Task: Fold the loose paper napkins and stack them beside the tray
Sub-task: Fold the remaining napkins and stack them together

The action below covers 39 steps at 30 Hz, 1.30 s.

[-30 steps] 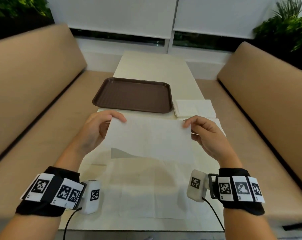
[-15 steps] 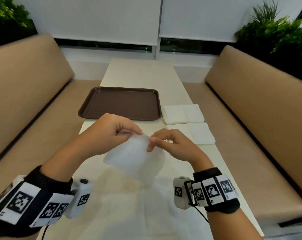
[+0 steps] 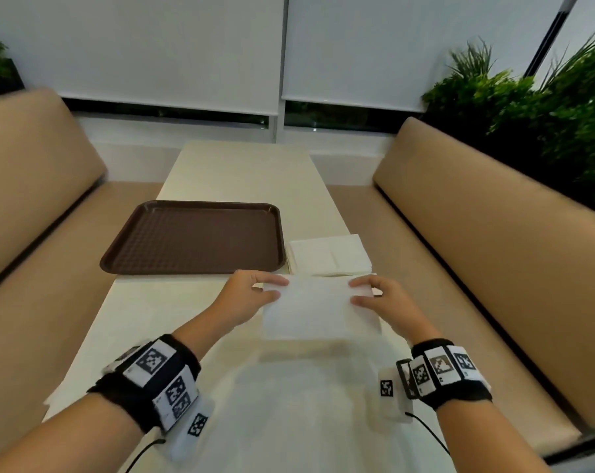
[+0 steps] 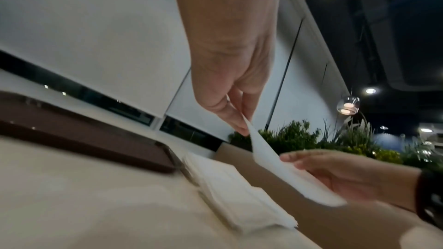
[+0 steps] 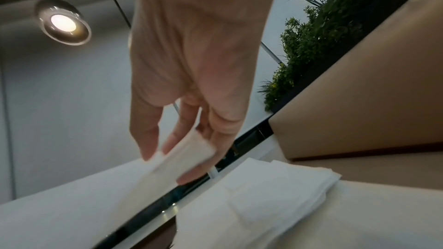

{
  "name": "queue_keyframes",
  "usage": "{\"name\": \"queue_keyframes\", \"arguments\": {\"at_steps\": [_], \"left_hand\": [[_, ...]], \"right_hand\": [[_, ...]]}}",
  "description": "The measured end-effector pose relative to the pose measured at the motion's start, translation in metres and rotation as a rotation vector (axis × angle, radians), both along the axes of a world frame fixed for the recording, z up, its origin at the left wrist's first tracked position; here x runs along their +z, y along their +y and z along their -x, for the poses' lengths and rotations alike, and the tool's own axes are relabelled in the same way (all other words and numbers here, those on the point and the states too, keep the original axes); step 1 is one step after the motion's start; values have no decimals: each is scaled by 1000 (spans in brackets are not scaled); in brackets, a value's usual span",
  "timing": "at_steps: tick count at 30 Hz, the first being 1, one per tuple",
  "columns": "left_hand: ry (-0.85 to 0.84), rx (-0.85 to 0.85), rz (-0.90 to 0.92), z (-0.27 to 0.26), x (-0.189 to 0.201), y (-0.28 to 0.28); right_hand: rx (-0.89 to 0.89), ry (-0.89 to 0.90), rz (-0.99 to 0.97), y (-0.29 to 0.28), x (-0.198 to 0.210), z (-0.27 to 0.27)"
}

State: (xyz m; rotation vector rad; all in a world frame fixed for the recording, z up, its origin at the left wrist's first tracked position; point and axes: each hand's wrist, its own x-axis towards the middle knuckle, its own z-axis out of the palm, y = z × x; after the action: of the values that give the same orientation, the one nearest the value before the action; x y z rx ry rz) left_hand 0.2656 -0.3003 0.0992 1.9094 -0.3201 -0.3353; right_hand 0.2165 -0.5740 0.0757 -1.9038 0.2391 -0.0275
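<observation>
I hold a folded white napkin (image 3: pixel 318 307) flat above the table, just short of the napkin stack (image 3: pixel 330 256). My left hand (image 3: pixel 255 290) pinches its left end (image 4: pixel 257 145) between thumb and fingers. At the other end my right hand (image 3: pixel 368 293) pinches the napkin (image 5: pixel 182 158) the same way. The stack (image 4: pixel 230 183) of folded napkins (image 5: pixel 263 192) lies on the table to the right of the brown tray (image 3: pixel 193 237). Several unfolded napkins (image 3: pixel 289 411) lie spread on the near part of the table.
The narrow cream table (image 3: pixel 248 172) runs away from me between two tan benches (image 3: pixel 494 240). Window blinds close off the far end. Plants (image 3: pixel 545 107) stand behind the right bench.
Half a second ago my hands met at the middle with the napkin hanging folded; now they are apart, holding it stretched flat and farther forward, close to the stack.
</observation>
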Motion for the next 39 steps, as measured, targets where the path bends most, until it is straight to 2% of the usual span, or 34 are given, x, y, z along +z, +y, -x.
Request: {"name": "queue_keyframes", "arguments": {"at_steps": [3,5,7,11,14,16,18,22,25,28,32,36,39], "left_hand": [[70,46,80,-25,-18,-51],[133,55,56,-35,-30,-78],[134,53,-42,-41,-47,-97],[108,23,-357,-44,-74,-117],[41,-68,-620,-41,-85,-115],[6,-98,-645,-40,-84,-111],[4,-89,-591,-39,-72,-104],[-16,-17,-262,-32,-31,-55],[-43,-44,-94,-3,-2,18],[-50,3,-56,46,8,97],[9,138,-42,115,-6,180],[77,333,43,165,-40,230],[68,429,32,185,-74,256]], "right_hand": [[-133,26,158,-21,0,-33],[-196,47,287,-31,-7,-52],[-217,113,442,-37,-17,-64],[-68,264,773,-40,-38,-62],[-54,274,854,-36,-58,-52],[-100,355,941,-32,-58,-49],[-130,393,1022,-25,-44,-47],[-125,132,947,8,-14,-35],[163,110,855,53,3,-20],[454,208,840,96,1,-8],[614,285,798,152,-21,-1],[602,331,903,199,-43,6],[542,321,894,215,-51,8]]}}
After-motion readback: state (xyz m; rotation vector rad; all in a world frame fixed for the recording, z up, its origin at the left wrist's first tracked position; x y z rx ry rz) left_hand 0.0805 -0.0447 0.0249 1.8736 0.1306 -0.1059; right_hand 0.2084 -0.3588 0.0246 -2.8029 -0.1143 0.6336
